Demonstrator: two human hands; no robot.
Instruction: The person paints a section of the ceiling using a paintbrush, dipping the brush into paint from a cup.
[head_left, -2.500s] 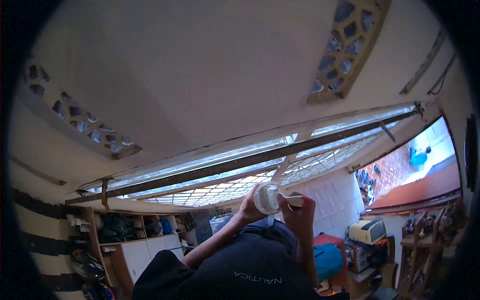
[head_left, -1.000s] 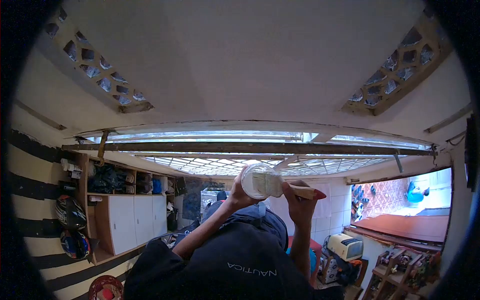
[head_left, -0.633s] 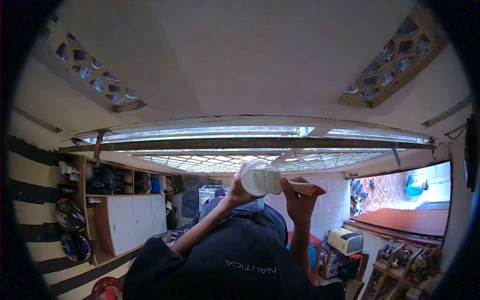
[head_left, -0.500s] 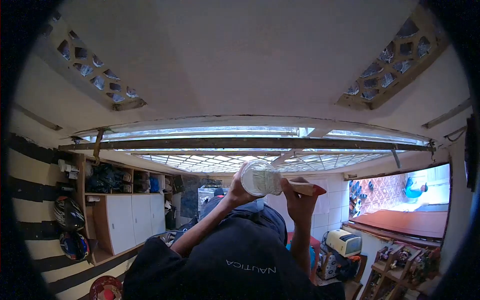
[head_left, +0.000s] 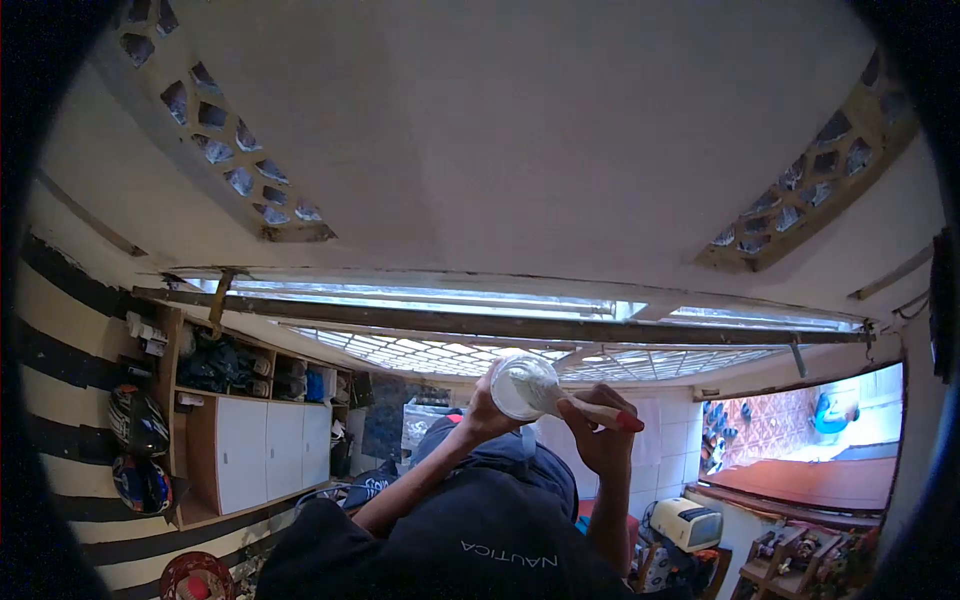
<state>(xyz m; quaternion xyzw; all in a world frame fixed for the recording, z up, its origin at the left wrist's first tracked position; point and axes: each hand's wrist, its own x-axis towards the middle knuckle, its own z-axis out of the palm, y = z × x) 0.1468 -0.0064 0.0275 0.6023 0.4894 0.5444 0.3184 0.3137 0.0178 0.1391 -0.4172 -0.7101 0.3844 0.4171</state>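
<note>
Paintbrush (head_left: 590,408) pinched in right hand (head_left: 600,440) — left hand (head_left: 482,410) clasps cup (head_left: 520,386) — under ceiling (head_left: 560,130).

Both hands (head_left: 598,440) raised, grips seemingly closed

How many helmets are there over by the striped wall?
2. One helmet sits against the striped wall just left of the white cabinet; the second helmet is right below it. Others may be hidden out of view.
</note>
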